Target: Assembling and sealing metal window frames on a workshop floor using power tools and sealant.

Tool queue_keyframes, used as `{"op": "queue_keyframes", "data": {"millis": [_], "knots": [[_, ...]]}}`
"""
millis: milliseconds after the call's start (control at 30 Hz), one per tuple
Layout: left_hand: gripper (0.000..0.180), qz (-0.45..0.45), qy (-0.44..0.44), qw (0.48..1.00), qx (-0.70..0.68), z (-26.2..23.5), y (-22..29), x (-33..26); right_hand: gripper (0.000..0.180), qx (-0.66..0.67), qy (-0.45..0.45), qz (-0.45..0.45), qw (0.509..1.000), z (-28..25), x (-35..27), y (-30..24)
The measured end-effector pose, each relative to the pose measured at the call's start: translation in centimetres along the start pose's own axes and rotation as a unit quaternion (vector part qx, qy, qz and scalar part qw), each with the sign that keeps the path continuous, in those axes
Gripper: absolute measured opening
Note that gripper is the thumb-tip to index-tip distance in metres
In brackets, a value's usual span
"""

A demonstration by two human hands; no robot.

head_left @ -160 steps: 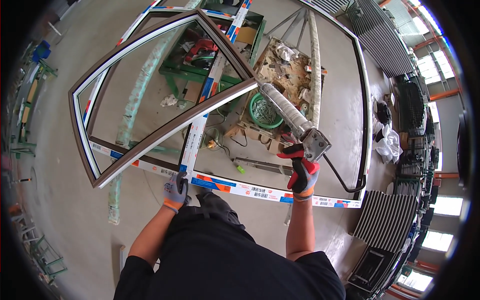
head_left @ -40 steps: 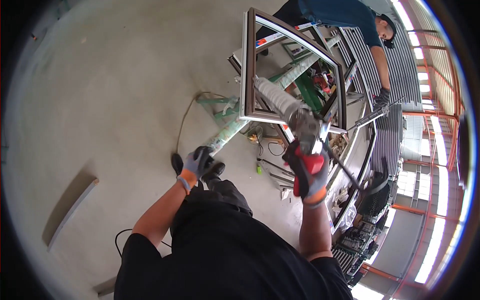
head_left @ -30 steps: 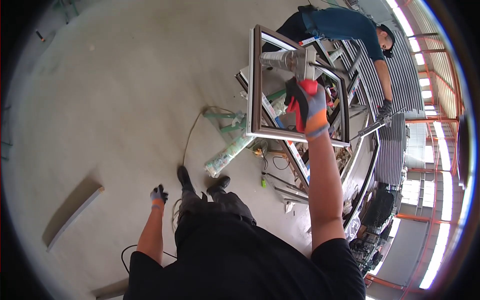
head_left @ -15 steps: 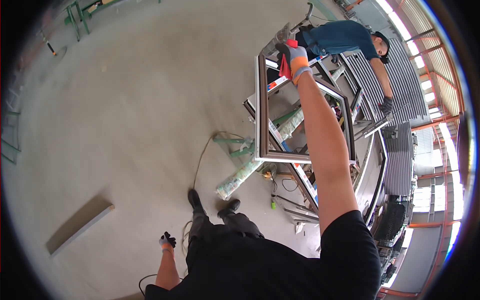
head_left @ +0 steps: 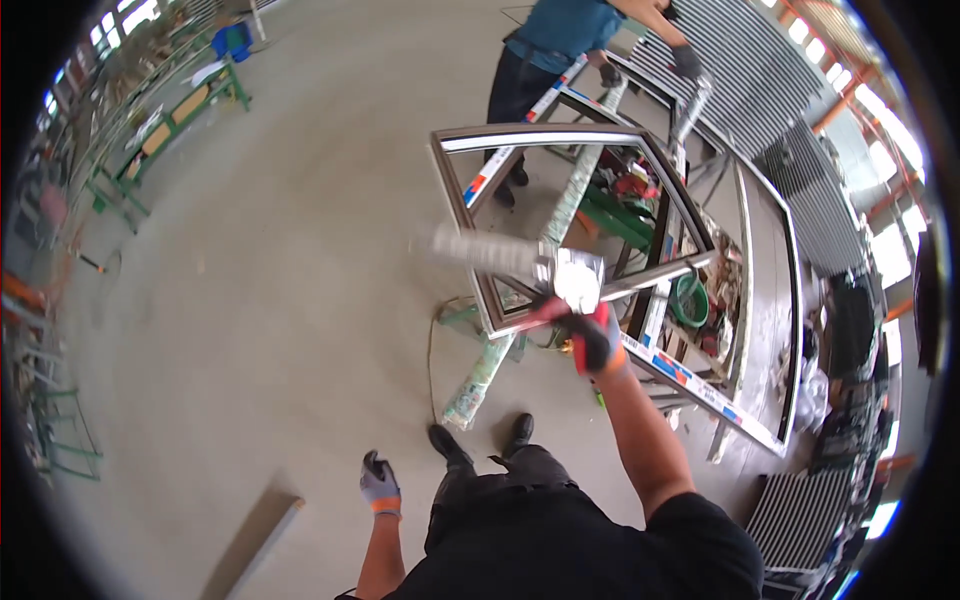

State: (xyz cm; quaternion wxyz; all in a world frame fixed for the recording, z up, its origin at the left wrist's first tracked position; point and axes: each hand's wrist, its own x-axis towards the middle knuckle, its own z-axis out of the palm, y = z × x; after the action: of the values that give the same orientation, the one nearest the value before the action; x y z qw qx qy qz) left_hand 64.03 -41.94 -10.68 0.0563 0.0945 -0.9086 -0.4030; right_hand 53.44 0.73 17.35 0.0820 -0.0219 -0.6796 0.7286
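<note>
Head view: looks down past the person's dark boots (head_left: pixel 448 443) to frames slanting away to the right.
Left hand: gloved, low on the near left (head_left: pixel 380 487); its grip looks loosely spread with nothing in it, fingers a little bent, perhaps just hanging at rest.
Grey bar: lies on the floor at the near left (head_left: pixel 268 545), apart from the frames.
Right hand: gloved, ahead of the person (head_left: pixel 598 345); its grip is pressed round the red handle end of the caulking gun, probably because the weight sits there.
Caulking gun: held crosswise (head_left: pixel 490 253), barrel toward the left and blurred, in front of the brown frame; whether they touch cannot be told.
Brown frame: a curved-top window frame (head_left: pixel 540 129), seemingly laid over the larger taped frame (head_left: pixel 690 383), which likely serves as its support.
Wrapped rail: slants beneath the frames (head_left: pixel 478 385), seemingly to bear them off the floor; its wrapping may spare their finish.
Green desk: under the frames (head_left: pixel 620 218), with red items and clutter on it; a green bowl (head_left: pixel 676 298) stands to its right.
Floor: smooth grey, lightly marked (head_left: pixel 300 250).
Co-worker: in a blue shirt on the far side (head_left: pixel 565 35), gloved hands over the frames' far end.
Room: a workshop, with corrugated panels at the far right (head_left: pixel 740 50) and green work stands at the far left (head_left: pixel 180 115).
</note>
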Motion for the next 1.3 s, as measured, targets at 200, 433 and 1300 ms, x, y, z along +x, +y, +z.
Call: {"op": "queue_keyframes", "data": {"millis": [200, 433, 1300], "knots": [[0.060, 0.318, -0.144, 0.937, -0.033, 2.3, 24.6, 2.5, 0.038, 0.046, 0.013, 0.114, 0.992, -7.2, -18.9, 0.9], [0.084, 0.567, -0.356, 0.742, 0.037, 12.4, 39.0, -8.0, 0.039, 0.037, 0.094, 0.122, 0.987, -15.3, -30.7, -2.0], [0.043, 0.463, -0.353, 0.813, 0.012, 40.3, 47.9, -12.2, 0.043, 0.028, 0.535, 0.006, 0.844, -39.7, -41.7, -2.0]]}}
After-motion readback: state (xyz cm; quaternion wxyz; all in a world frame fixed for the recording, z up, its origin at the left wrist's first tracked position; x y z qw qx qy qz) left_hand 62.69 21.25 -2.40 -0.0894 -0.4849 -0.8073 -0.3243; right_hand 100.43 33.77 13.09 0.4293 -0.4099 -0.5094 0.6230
